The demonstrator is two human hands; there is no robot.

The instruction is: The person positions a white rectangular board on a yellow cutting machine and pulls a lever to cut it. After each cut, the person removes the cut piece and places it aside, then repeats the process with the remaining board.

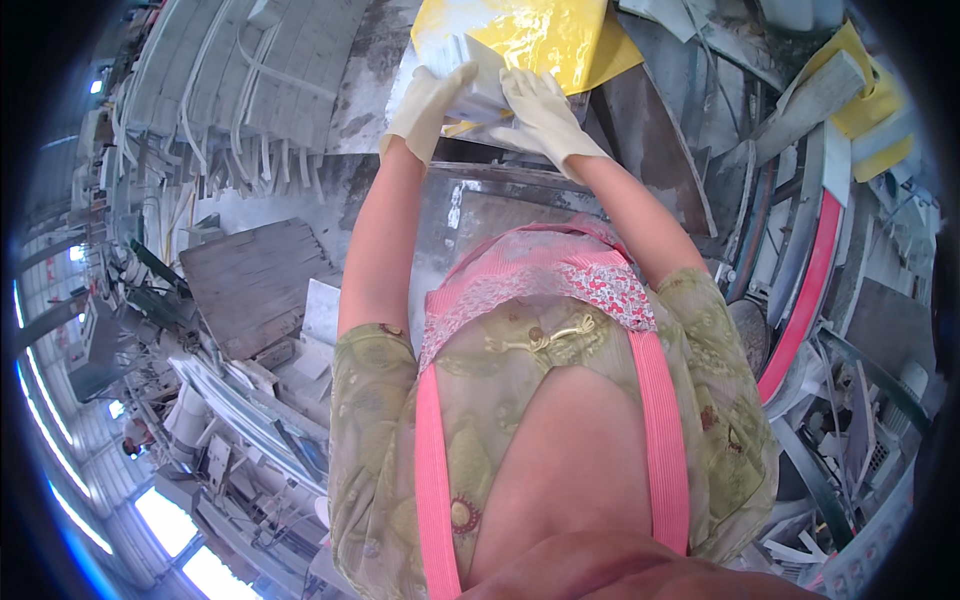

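Observation:
A block of pale, thin slabs, apparently a stack of tiles point(477, 76), stands between my two hands at the top of the view. My left hand point(424, 104), in a cream rubber glove, grips its left side with the thumb across the near face. On the other side my right hand point(545, 112), gloved alike, presses against the stack's right edge, fingers pointing away from me. Behind and under the stack lies a shiny yellow sheet point(545, 45), which looks wet. The fingers' undersides are hidden.
Long rows of stacked pale strips point(230, 80) with loose straps rise at the left. A brown board point(258, 285) leans lower left. Dark slanted panels point(655, 140) stand to the right, near a red-and-white curved rail point(812, 290). Scrap pieces lie around.

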